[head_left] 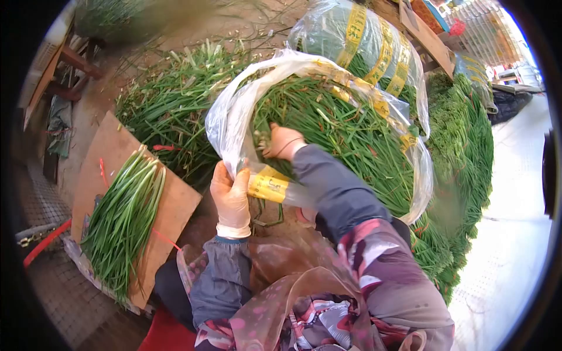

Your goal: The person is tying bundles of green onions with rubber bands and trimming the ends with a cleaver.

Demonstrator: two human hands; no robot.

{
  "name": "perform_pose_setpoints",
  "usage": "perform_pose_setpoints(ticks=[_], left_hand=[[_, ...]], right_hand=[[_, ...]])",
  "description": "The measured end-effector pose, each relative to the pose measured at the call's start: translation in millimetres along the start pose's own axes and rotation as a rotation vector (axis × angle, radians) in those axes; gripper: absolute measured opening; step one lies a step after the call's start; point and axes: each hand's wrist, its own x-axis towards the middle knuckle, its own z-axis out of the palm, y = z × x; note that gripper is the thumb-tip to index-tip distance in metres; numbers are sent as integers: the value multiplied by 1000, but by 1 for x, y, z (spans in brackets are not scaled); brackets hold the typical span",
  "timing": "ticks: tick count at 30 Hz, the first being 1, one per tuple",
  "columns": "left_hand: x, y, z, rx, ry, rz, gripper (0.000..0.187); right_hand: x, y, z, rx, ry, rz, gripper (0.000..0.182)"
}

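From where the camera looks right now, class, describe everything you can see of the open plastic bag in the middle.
The open bag looks like thin, clear plastic with yellow bands bearing dark marks. Its mouth gapes toward the camera, the rim curving round in pale, crinkled folds, and long green stalks lie inside. The left hand grasps the near-left rim; the right hand reaches into the mouth, at the stalks. Its base is hidden.
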Motion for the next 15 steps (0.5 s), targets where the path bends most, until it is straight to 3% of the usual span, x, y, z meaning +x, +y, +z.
perform_pose_setpoints(ticks=[1, 3, 6, 9, 10, 11, 13, 14, 15], left_hand=[[0, 3, 2, -14, -27, 15, 23], [-3, 7, 2, -42, -25, 13, 22], [-1, 0, -4, 57, -11, 11, 23], [5, -17, -26, 239, 52, -106, 28], [7, -24, -31, 405, 56, -40, 35], [5, -5, -25, 856, 60, 0, 42], [5, 24, 0, 1022, 186, 608, 41], [3, 38, 16, 1021, 186, 611, 41], [2, 50, 36, 940, 60, 733, 39]], right_hand=[[-9, 16, -4, 22, 88, -79, 83], [-31, 60, -18, 723, 81, -374, 73], [-118, 76, -106, 874, 161, -254, 57], [-154, 119, -132, 1021, 340, -29, 53], [-161, 127, -128, 1218, 415, -46, 58], [-159, 131, -120, 1217, 423, -47, 58], [-140, 143, -98, 1302, 649, -126, 58], [-133, 151, -94, 1189, 584, -33, 58], [-135, 140, -97, 1192, 582, -34, 58]])
